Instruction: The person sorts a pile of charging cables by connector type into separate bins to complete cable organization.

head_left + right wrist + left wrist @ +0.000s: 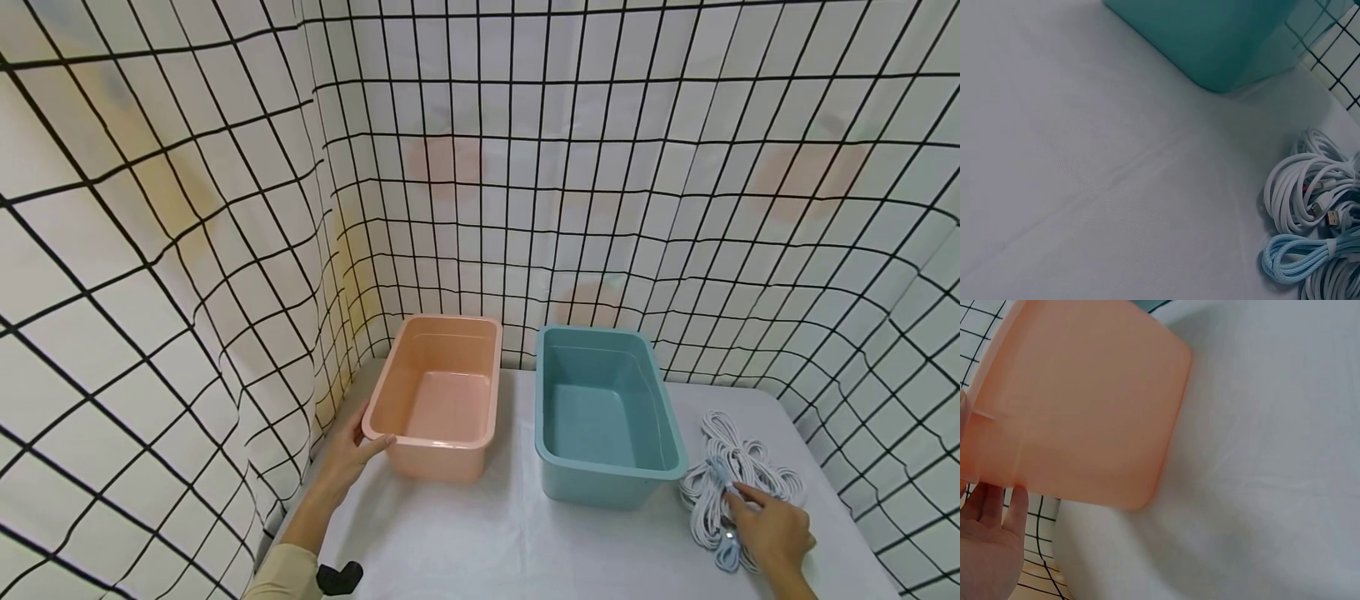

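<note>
My left hand [347, 461] holds the near left corner of a peach plastic bin [442, 458], thumb over the rim. In the left wrist view its fingers [1015, 512] lie against the outside of the bin under the rim. On the right, my right hand [774, 529] reaches down onto a pile of coiled white cables [705, 508]. Its thumb and forefinger pinch a light blue bundled cable [726, 554] lying on top. The right wrist view shows one looped end of this blue cable [1297, 257], with the hand out of frame.
A teal bin [611, 487] stands between the peach bin and the cables. White cloth covers the table [510, 542]. Black wire mesh [510, 175] over white sheeting encloses the back and both sides. A small black object [339, 578] shows by the left sleeve.
</note>
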A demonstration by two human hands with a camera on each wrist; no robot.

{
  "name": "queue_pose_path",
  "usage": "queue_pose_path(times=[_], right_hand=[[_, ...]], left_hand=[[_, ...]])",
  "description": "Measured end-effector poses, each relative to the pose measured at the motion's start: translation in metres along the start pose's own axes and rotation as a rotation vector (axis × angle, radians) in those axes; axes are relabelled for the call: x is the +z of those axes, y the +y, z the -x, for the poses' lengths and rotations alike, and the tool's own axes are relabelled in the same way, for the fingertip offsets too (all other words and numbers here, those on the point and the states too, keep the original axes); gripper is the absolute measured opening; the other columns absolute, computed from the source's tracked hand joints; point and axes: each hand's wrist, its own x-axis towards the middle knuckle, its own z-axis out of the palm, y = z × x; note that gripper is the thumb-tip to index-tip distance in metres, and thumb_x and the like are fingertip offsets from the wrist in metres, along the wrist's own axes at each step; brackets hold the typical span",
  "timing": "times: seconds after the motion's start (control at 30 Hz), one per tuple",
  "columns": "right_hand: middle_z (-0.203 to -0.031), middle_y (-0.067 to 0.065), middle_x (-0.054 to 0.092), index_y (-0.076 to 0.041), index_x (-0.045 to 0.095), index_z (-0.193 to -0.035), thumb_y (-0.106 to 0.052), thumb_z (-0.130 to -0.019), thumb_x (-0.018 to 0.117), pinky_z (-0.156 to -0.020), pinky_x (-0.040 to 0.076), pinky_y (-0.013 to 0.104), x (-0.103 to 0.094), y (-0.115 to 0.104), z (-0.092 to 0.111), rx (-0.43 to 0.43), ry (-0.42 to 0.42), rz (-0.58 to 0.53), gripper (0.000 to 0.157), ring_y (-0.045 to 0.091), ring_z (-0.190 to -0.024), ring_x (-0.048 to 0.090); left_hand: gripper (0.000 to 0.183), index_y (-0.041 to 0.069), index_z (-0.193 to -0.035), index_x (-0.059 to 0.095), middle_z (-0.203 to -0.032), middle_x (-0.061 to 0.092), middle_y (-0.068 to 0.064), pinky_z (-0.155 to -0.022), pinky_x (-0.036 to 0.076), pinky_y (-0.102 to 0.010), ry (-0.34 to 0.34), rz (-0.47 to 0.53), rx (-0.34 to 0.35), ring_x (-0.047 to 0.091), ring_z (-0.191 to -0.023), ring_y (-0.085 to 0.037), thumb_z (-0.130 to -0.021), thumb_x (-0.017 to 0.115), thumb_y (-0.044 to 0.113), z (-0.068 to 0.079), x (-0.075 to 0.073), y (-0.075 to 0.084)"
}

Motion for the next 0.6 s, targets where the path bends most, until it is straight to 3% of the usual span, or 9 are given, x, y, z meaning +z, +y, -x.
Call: queue_pose_path(times=[0.23,0.6], right_hand=[[-0.131,0.039,0.055,0.0,0.069,-0.125,-0.023,-0.096,0.07,-0.091,0.029,0.071,-0.002,-0.005,-0.002,0.054,-0.025,0.023,0.038,0.064,-0.119,0.039],[-0.135,0.039,0.052,0.0,0.07,-0.124,-0.025,-0.096,0.07,-0.09,0.028,0.075,-0.014,-0.017,-0.004,-0.029,-0.003,-0.018,0.038,0.066,-0.123,0.036]], left_hand=[[0.098,0.008,-0.166,0.016,-0.167,0.025,-0.021,-0.119,0.029,-0.055,-0.003,-0.002,-0.007,0.023,-0.152,-0.039,-0.093,0.08,0.02,0.0,-0.001,0.0],[0.098,0.008,-0.166,0.016,-0.167,0.024,-0.021,-0.118,0.029,-0.055,-0.004,0.0,-0.003,0.024,-0.152,-0.04,-0.093,0.081,0.018,0.0,0.001,0.002]])
